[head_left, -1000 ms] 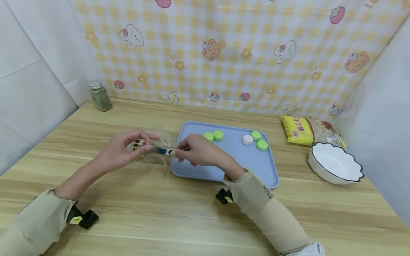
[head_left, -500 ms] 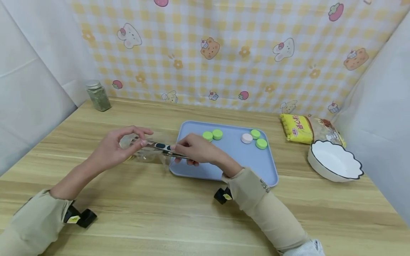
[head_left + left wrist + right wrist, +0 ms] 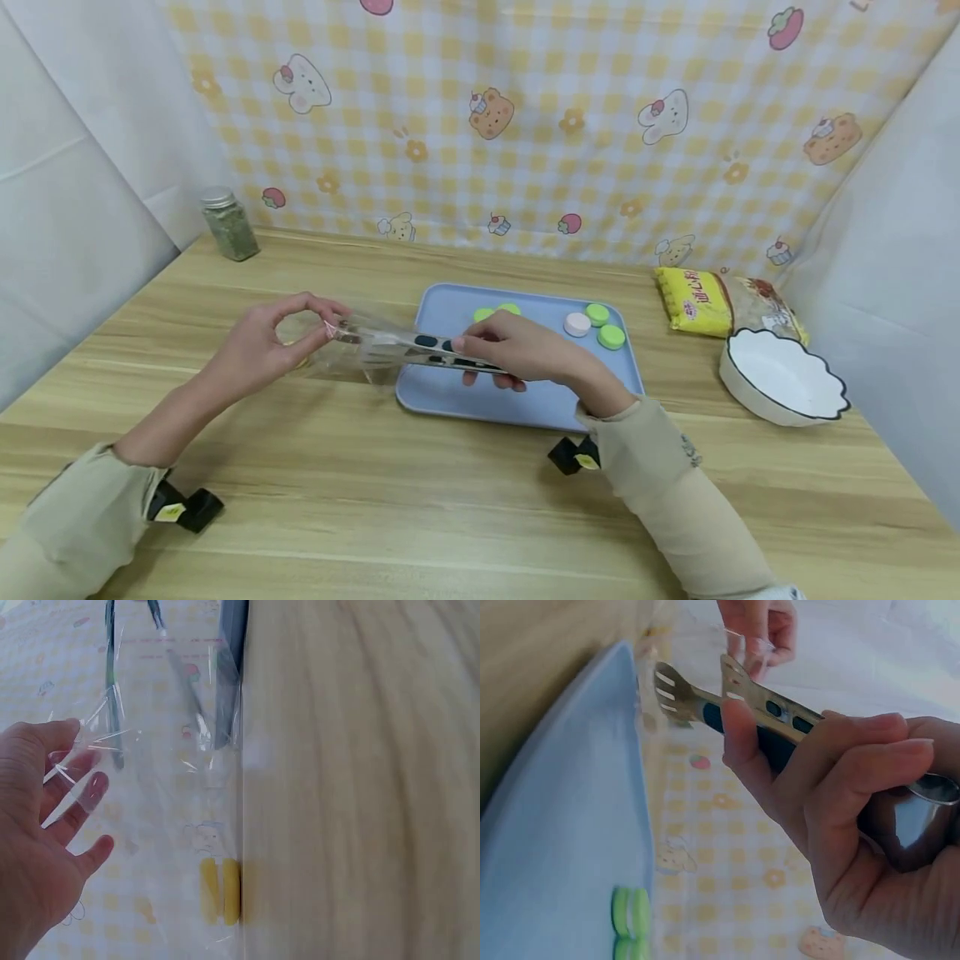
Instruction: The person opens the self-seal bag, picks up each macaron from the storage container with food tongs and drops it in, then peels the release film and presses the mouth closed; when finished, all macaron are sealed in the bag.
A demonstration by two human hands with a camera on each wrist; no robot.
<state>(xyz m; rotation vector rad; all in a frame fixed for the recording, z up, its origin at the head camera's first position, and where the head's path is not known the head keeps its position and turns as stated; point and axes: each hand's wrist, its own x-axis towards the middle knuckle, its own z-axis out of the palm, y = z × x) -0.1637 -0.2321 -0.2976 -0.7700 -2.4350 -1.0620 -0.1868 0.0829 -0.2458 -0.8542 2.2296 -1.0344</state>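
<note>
My left hand pinches the rim of a clear plastic bag between thumb and fingers. A yellow macaron sits low in the bag in the left wrist view. In my right hand is a pair of metal tongs with dark blue insets, gripped about the middle. Its two slotted ends stand apart at the bag's mouth; whether they are inside is hard to tell through the film. Nothing shows between those ends in the right wrist view. Beneath the tongs lies a blue tray.
Several green macarons and a pale pink macaron lie on the tray. To the right are a yellow food packet and a white scalloped dish. A lidded jar of green flakes stands back left.
My right hand has moved right, drawing the tongs away from my left hand, and more of the tongs now shows. The left hand has shifted slightly left, still pinching the bag.
</note>
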